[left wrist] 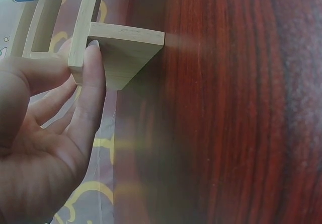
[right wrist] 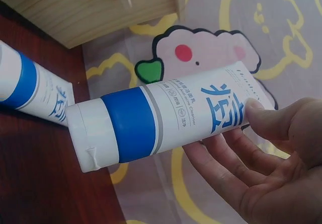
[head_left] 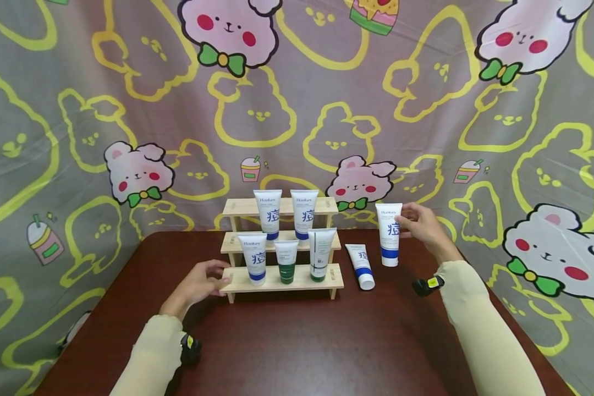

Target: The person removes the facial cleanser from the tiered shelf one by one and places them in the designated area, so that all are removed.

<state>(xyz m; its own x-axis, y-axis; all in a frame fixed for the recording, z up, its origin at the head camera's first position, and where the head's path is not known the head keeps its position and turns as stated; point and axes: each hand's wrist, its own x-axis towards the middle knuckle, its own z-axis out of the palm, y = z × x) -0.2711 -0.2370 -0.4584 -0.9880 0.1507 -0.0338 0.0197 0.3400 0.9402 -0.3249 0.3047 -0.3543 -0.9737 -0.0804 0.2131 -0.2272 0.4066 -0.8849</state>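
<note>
My left hand [head_left: 204, 280] pinches the left end of the lowest step of a pale wooden tiered rack [head_left: 282, 279]; in the left wrist view, thumb and fingers close on the step's corner [left wrist: 80, 58]. In my right hand [head_left: 421, 223] is a white cleanser tube [head_left: 389, 231] with a blue band, cap downward, held near its flat top end between thumb and fingers. The right wrist view shows this tube [right wrist: 166, 118] close up. A similar blue-banded tube [head_left: 360, 267] lies on the table just left of it.
On the rack stand two blue-banded tubes [head_left: 269, 214] higher up, and on the lowest step another blue-banded tube [head_left: 253, 258], a small green-and-white tube [head_left: 286, 261] and a white tube with a green cap [head_left: 321, 256]. A patterned curtain [head_left: 297, 110] hangs behind the dark red table [head_left: 297, 346].
</note>
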